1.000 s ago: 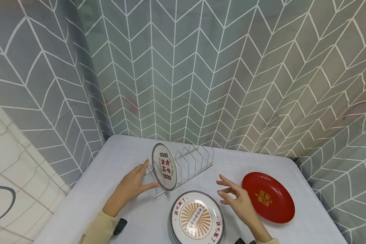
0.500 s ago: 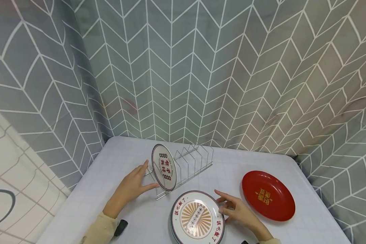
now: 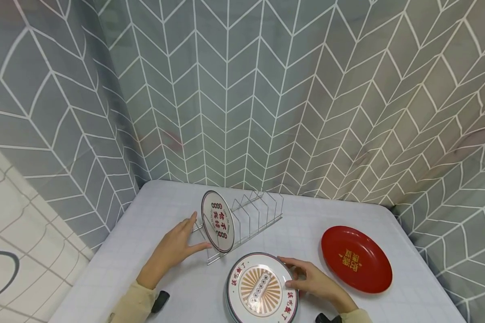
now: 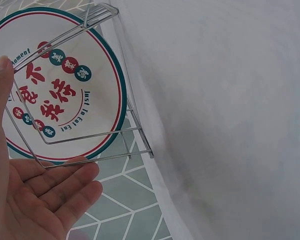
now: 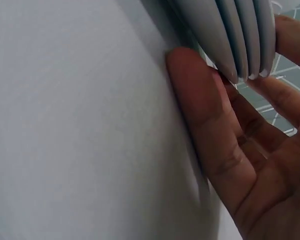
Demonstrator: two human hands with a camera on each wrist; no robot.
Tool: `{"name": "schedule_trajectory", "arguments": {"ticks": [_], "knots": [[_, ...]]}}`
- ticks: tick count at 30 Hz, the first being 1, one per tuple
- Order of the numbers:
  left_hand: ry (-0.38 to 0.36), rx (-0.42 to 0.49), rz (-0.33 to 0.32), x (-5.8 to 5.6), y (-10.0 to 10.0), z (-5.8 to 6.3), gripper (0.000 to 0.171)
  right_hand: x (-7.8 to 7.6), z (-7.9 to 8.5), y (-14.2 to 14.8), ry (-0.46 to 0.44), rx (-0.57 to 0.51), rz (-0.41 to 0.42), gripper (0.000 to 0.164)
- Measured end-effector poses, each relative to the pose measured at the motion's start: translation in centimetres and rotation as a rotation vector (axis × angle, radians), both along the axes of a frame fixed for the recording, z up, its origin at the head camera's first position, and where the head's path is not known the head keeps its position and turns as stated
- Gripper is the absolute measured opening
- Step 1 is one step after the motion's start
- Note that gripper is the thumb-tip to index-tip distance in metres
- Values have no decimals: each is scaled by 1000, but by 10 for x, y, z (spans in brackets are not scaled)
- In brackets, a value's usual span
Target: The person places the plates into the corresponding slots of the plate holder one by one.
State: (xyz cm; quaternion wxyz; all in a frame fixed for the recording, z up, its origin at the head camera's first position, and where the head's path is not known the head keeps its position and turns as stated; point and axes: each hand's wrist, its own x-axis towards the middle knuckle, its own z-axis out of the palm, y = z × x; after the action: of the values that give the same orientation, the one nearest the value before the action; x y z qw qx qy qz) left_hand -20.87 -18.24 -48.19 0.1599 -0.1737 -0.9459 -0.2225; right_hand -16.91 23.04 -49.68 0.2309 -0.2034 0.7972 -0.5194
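Nearest me, a stack of plates (image 5: 247,35) is sitting on a white cloth (image 3: 303,220). My right hand (image 3: 314,279) is gripping its right-hand rim, thumb on top, fingers curling at the edge; how many plates it is taking, I cannot tell. Step in hand, as I judge it: I am securing the top plate (image 3: 262,289). The next move is probably calling for separating that plate from those beneath. It is showing a glossy white face, orange sunburst, red characters and a dark rim line. Farther right, a red oval dish (image 3: 356,259) is lying apart. My left hand (image 3: 170,244) is resting, fingers spread and unclenched, at the end of a wire rack (image 3: 258,231). There, a round plate (image 3: 218,220) is standing on edge.
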Motion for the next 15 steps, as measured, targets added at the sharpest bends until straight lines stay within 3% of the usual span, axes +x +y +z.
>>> {"name": "schedule_trajectory", "arguments": {"ticks": [6, 15], "knots": [[-12, 3, 1, 0, 0, 0, 106, -4, -4, 9, -11, -52, 14, 55], [-16, 6, 8, 0, 0, 1, 106, -7, -3, 13, -97, -102, 6, 57]]}}
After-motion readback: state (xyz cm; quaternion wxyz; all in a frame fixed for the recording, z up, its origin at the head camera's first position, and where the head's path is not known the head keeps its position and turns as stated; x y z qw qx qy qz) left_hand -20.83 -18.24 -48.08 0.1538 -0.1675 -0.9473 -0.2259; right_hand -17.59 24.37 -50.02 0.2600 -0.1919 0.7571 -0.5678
